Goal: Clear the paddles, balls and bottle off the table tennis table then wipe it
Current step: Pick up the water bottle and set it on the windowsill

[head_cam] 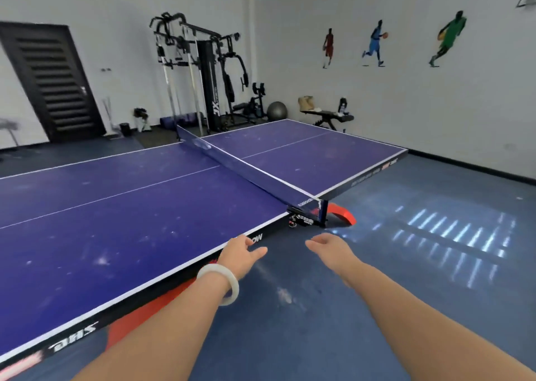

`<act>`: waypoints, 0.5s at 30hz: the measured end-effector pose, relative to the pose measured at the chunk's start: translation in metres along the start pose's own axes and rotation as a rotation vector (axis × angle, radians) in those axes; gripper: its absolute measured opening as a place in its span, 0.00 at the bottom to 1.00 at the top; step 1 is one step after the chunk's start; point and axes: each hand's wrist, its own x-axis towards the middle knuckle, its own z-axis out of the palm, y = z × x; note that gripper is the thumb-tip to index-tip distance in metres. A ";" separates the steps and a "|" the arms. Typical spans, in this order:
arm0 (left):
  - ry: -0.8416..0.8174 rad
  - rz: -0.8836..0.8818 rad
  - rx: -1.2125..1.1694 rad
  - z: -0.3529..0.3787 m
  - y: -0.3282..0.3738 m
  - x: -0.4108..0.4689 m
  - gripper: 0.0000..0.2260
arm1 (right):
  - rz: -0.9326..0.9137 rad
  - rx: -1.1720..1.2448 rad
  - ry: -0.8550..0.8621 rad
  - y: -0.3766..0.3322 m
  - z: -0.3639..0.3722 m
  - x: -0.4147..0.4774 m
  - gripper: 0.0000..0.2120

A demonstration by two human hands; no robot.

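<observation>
Head view: counter (116, 206) looks cleared, the wipe is not yet begun.
No paddles, balls or bottle are visible on it, only dusty smudges, so clearing seems done. Left grip (242, 254) is at the near edge, right grip (330, 250) over the floor; both wide w/ relaxed fingers, holding nothing. Next move prob. needs a cloth; none in view. Net (246, 168) crosses the middle & would interrupt one long wipe. Gym machine (203, 76) stands well behind.

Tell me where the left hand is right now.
Head view, lower centre: the left hand is at the near edge of the table, short of the net post, right hand beside it.
</observation>
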 end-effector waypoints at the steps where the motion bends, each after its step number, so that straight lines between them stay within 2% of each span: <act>1: 0.036 -0.014 0.013 -0.010 0.000 0.005 0.20 | -0.033 -0.022 -0.029 -0.013 0.003 0.011 0.19; 7: 0.189 -0.120 0.058 -0.057 -0.012 0.018 0.23 | -0.188 -0.135 -0.180 -0.074 0.034 0.053 0.13; 11: 0.245 -0.194 0.067 -0.087 -0.036 0.006 0.23 | -0.259 -0.187 -0.268 -0.110 0.071 0.054 0.21; 15: 0.312 -0.266 0.043 -0.128 -0.079 -0.024 0.23 | -0.346 -0.274 -0.370 -0.145 0.131 0.033 0.22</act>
